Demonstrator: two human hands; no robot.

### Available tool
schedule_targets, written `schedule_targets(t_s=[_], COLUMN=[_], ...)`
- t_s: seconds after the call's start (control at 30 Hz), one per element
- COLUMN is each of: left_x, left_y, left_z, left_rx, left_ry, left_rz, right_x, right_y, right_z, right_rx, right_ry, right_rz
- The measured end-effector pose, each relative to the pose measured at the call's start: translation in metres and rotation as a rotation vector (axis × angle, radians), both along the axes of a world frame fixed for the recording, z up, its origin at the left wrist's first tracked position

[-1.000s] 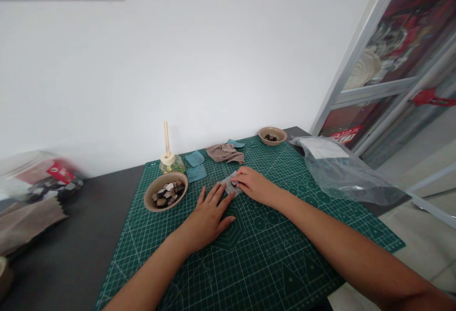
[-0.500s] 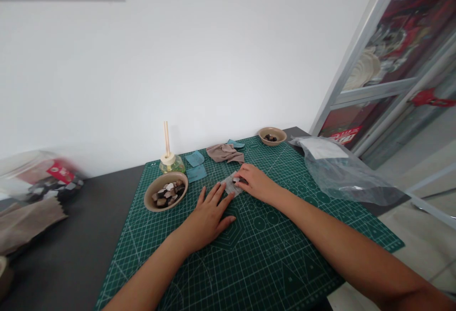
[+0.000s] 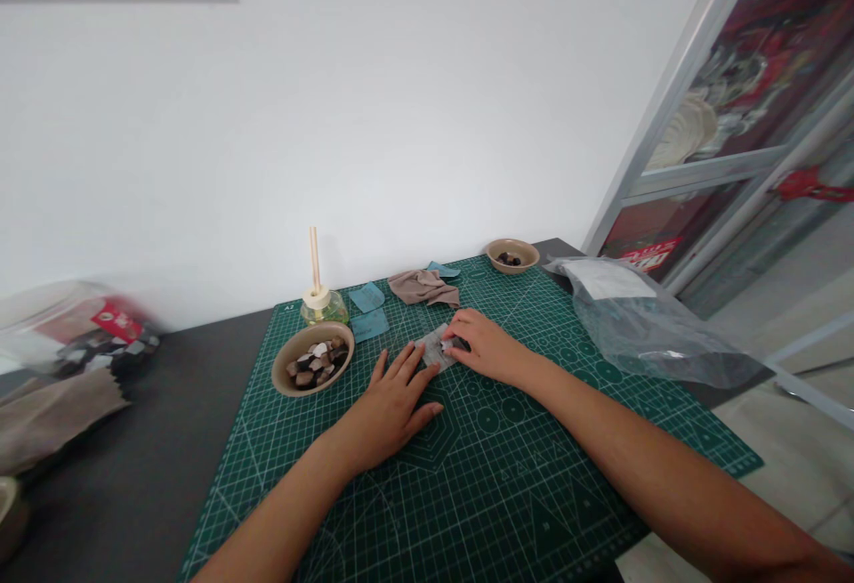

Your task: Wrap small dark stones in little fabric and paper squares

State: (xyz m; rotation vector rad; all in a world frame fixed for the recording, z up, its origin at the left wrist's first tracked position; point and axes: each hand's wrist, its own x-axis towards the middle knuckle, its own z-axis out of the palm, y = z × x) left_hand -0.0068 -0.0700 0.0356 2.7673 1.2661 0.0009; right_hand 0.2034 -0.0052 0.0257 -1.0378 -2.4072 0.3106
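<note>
On the green cutting mat (image 3: 467, 494), just ahead of my hands and near the middle: one small grey sheet (image 3: 432, 353), lying flat, its surface too fine to read. On it: one small stone (image 3: 459, 345), dark with a pale end, pinched between the thumb and fingers of my right hand (image 3: 481, 347), closed low over the sheet, seemingly so the stone bears against it. My left hand (image 3: 393, 409): open, palm down, gripping nothing, fingers spread with their tips on the sheet's near-left edge, presumably to stop it sliding. Just beside, to the left: one tan bowl (image 3: 283, 359) of mixed stones (image 3: 320, 365), dark, brown and white, likely set there for easy reach. Behind it: one glass bottle (image 3: 325, 308) with upright pale sticks (image 3: 314, 261), close to the wall. Next along: two blue pieces (image 3: 369, 311), then one crumpled brown cloth (image 3: 422, 287) with another blue scrap (image 3: 444, 270) behind it, all beyond my hands, perhaps to leave me working room. At the far right corner: one smaller bowl (image 3: 512, 270) with a few dark stones (image 3: 508, 259), well apart from the fuller one, perhaps to keep the two lots separate. Right edge: one clear plastic bag (image 3: 624, 325), lying flattened. Far left, off the mat: one clear pack (image 3: 110, 325) of stones above a brown fabric piece (image 3: 57, 418).
</note>
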Motion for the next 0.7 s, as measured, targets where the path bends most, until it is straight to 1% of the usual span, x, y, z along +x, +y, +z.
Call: schedule_targets(t_s=[0.1, 0.27, 0.43, 0.6, 0.7], left_x=[0.0003, -0.0013, -0.0014, -0.0017, -0.0026], left_y=[-0.0002, -0.0005, 0.0002, 0.0006, 0.0008], left_z=[0.0005, -0.0013, -0.0021, -0.0032, -0.0043], left_rx=[0.002, 0.008, 0.009, 0.011, 0.018], left_ry=[0.004, 0.001, 0.002, 0.003, -0.017], left_rz=[-0.002, -0.001, -0.004, -0.006, -0.015], right_x=[-0.0033, -0.0010, -0.0021, -0.0017, -0.0010], right_y=[-0.0001, 0.0011, -0.0008, 0.0029, 0.0002], right_z=[0.0009, 0.0012, 0.0019, -0.0007, 0.0003], right_rx=[-0.013, -0.025, -0.038, 0.001, -0.046], right_ry=[0.004, 0.017, 0.012, 0.004, 0.020], right_rz=[0.022, -0.002, 0.085, 0.015, 0.021])
